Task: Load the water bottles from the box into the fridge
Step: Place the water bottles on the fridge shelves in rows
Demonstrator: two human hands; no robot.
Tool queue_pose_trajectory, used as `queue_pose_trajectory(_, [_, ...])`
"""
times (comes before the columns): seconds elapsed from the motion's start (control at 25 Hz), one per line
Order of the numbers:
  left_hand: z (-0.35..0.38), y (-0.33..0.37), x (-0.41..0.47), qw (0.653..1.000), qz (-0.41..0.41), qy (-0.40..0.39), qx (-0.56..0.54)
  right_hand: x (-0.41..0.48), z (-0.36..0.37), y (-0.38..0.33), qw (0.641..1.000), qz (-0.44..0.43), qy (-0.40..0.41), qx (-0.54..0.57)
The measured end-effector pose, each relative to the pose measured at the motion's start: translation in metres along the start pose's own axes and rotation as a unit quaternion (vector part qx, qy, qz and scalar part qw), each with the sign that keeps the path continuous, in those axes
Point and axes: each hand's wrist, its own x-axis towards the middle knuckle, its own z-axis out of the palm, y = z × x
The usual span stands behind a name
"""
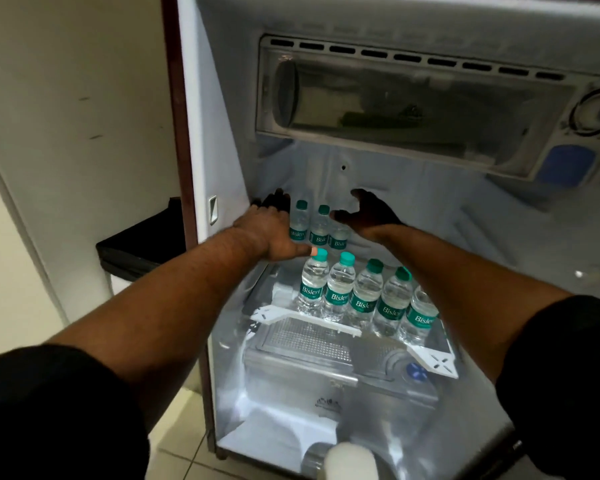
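Eight clear, ribbed plastic water bottles (342, 292) with green caps stand upright on the fridge (219, 133) shelf (437, 362): three between the hands, five in a row nearer than them. Fingers spread, the left hand (271, 230) and the right hand (371, 216) grip nothing.

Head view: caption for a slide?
In the open fridge, left hand and right hand, both open, bracket the back row of water bottles; a front row of five stands nearer.

Clear glossy plastic bottles (340, 289), smooth white plastic fridge (219, 140) walls, matt black cloth sleeve (49, 410)
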Motion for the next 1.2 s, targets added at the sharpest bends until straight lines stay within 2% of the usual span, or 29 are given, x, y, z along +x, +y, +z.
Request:
queue_pose_trajectory(0.32, [0.025,0.007,-0.109,0.999,-0.001,0.044,-0.012,-0.129,0.021,-0.049,0.989,-0.147,0.017,-0.006])
queue_pose_trajectory(0.52, [0.046,0.011,-0.179,0.998,-0.012,0.054,-0.005,-0.196,0.058,-0.068,0.98,-0.196,0.011,-0.005])
queue_pose_trajectory(0.72, [0.09,0.004,-0.254,0.999,-0.052,0.002,-0.003,-0.26,0.115,-0.078,0.96,-0.276,-0.02,0.035])
queue_pose_trajectory(1.0, [0.159,-0.021,-0.352,0.992,-0.116,-0.055,-0.001,-0.336,0.196,-0.091,0.94,-0.315,-0.104,0.076])
queue_pose_trajectory(1.12, [0.184,-0.03,-0.397,0.987,-0.146,-0.074,-0.009,-0.383,0.23,-0.097,0.921,-0.342,-0.156,0.101])
queue_pose_trajectory(1.2, [0.199,-0.033,-0.425,0.984,-0.159,-0.08,-0.019,-0.413,0.251,-0.097,0.905,-0.383,-0.147,0.114])
